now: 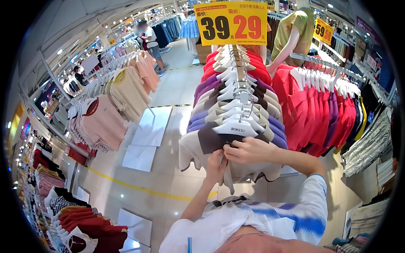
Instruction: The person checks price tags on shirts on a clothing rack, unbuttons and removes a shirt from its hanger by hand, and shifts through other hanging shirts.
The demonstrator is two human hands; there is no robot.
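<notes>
A beige polo shirt (192,148) with a dark brown collar hangs on a white hanger (238,128) marked BOKESI, at the front end of the rack. Both of my hands are at its neck opening. My left hand (215,167) is closed, its fingers pinching the shirt front just below the collar. Beside it, slightly higher, my right hand (244,150) pinches the fabric near the collar's edge. The fingers meet closely there, and any button between them is too small to make out. Behind this shirt hang lavender, beige, brown, purple and red shirts.
A yellow price sign (230,23) stands above the rack. Pink and red tops (295,107) hang on a rack at right, near a mannequin (294,36). Striped tops (101,122) hang at left above white floor panels (152,126). A person (150,40) stands in the far aisle.
</notes>
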